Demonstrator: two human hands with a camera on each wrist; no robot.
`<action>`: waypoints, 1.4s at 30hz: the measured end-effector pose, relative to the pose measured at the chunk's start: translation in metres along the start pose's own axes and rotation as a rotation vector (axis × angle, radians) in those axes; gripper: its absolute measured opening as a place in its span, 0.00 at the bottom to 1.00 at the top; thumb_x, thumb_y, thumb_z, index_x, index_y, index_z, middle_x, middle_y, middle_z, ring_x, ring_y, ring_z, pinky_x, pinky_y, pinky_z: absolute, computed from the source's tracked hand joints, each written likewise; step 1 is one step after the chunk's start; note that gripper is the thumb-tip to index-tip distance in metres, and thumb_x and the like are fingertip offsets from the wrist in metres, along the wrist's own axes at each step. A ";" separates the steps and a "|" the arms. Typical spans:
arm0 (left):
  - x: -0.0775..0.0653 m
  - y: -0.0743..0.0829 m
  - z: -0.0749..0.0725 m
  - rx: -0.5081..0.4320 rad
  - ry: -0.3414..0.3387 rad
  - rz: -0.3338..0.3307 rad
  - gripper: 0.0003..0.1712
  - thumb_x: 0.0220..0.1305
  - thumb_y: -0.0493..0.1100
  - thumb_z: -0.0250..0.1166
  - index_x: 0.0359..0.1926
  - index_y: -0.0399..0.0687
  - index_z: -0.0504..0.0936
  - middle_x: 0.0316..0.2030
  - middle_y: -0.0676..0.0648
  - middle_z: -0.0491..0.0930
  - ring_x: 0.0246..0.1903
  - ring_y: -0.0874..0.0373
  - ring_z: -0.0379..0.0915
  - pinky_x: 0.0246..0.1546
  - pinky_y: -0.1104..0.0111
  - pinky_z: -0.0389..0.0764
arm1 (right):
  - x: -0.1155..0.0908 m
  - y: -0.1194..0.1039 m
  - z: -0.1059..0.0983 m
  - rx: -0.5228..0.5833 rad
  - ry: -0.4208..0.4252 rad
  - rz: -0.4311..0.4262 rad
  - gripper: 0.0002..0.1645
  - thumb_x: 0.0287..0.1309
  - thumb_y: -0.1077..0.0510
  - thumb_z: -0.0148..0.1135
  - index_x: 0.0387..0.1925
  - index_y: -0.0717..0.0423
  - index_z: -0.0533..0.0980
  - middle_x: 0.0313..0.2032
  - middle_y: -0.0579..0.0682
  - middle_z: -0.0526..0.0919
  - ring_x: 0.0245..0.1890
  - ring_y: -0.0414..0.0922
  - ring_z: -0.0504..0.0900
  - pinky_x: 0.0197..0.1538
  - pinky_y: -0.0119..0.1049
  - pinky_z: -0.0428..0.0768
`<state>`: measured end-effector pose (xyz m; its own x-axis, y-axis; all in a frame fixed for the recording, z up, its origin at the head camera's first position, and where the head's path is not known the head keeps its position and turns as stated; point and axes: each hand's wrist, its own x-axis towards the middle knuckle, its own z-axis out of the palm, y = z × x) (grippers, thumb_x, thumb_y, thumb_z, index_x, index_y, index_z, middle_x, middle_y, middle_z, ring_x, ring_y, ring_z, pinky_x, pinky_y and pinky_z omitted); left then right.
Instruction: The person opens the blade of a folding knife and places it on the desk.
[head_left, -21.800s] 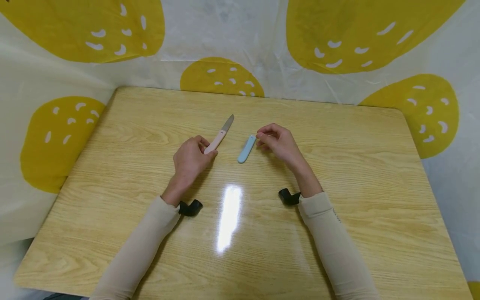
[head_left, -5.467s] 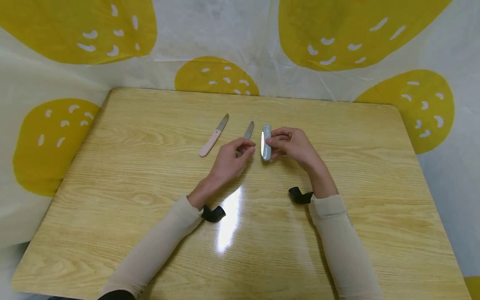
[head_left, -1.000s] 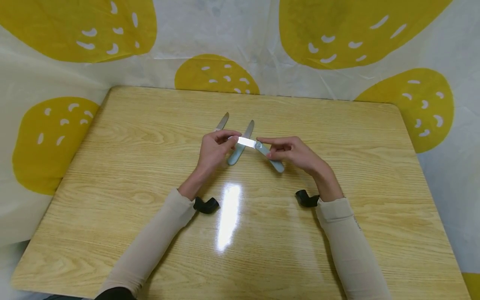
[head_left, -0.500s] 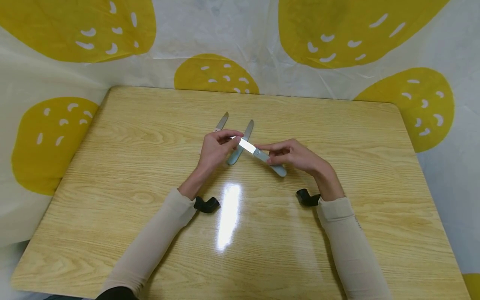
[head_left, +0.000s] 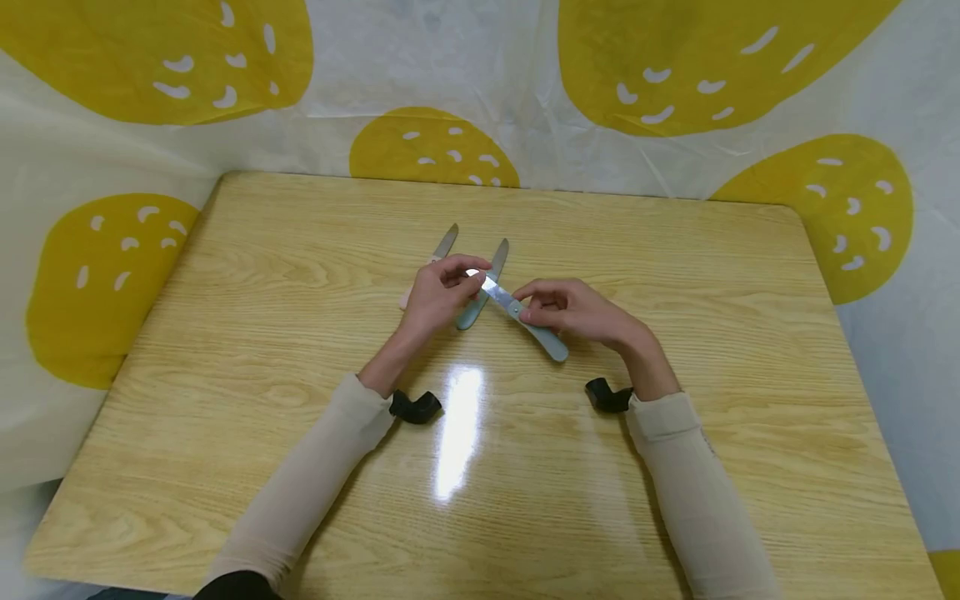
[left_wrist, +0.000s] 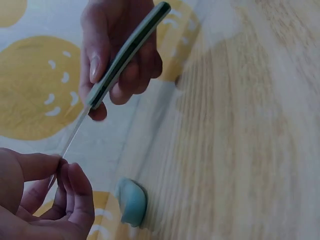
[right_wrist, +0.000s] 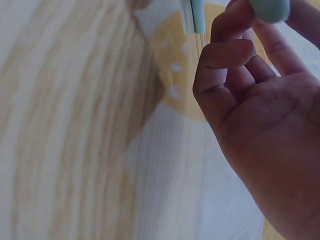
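A folding knife with a pale green handle [head_left: 549, 342] is held between both hands, above the table. Its blade [head_left: 497, 291] stands out roughly in line with the handle. My left hand [head_left: 431, 296] pinches the blade near its tip. Near the pivot, my right hand [head_left: 577, 315] grips the handle, seen edge-on as a slim handle [left_wrist: 131, 47] in the left wrist view. Under the blade lies a second, light blue knife [head_left: 470, 314], unfolded on the table. A pink-handled knife, its blade [head_left: 446, 242] out, lies left of that, mostly hidden behind my left hand.
The wood-grain table [head_left: 675, 467] spreads out all around, with a bright light reflection near its middle. A white curtain [head_left: 547, 100] with yellow shapes hangs behind and at the sides. Black wrist cameras [head_left: 417, 408] sit at both cuffs.
Over the last second the held knife's blade has swung from an angle to nearly straight. Earlier, the pink knife was put down, the blue one was unfolded, and the green one was folded.
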<state>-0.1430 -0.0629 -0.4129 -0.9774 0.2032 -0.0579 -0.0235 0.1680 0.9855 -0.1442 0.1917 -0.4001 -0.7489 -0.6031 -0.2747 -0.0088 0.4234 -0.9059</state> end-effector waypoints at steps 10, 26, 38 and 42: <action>-0.006 0.002 0.016 -0.099 0.049 -0.007 0.20 0.73 0.37 0.65 0.61 0.32 0.79 0.44 0.43 0.82 0.42 0.51 0.81 0.44 0.66 0.85 | 0.000 -0.009 -0.002 0.175 0.109 0.005 0.16 0.69 0.64 0.64 0.54 0.64 0.72 0.37 0.49 0.83 0.30 0.44 0.84 0.39 0.43 0.87; -0.027 0.000 0.045 0.067 -0.116 -0.025 0.16 0.73 0.42 0.67 0.57 0.42 0.81 0.45 0.43 0.85 0.44 0.55 0.81 0.46 0.69 0.80 | 0.007 -0.006 -0.004 0.454 0.409 -0.064 0.16 0.66 0.70 0.66 0.46 0.62 0.66 0.35 0.49 0.86 0.29 0.46 0.90 0.42 0.43 0.90; -0.030 -0.001 0.053 0.118 -0.091 0.024 0.21 0.71 0.38 0.68 0.62 0.44 0.78 0.46 0.40 0.86 0.40 0.55 0.83 0.43 0.70 0.85 | 0.011 0.001 -0.009 0.419 0.567 -0.073 0.10 0.73 0.63 0.61 0.50 0.62 0.71 0.35 0.45 0.86 0.33 0.40 0.87 0.42 0.35 0.89; -0.032 0.000 0.055 0.129 -0.101 0.023 0.19 0.70 0.37 0.68 0.60 0.42 0.79 0.46 0.40 0.86 0.40 0.55 0.84 0.42 0.70 0.86 | 0.011 0.005 -0.014 0.436 0.615 -0.045 0.14 0.72 0.66 0.61 0.55 0.64 0.71 0.32 0.43 0.86 0.31 0.39 0.86 0.40 0.32 0.88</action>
<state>-0.1004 -0.0164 -0.4198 -0.9511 0.3033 -0.0577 0.0323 0.2837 0.9584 -0.1619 0.1963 -0.4036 -0.9900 -0.0728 -0.1208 0.1193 0.0242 -0.9926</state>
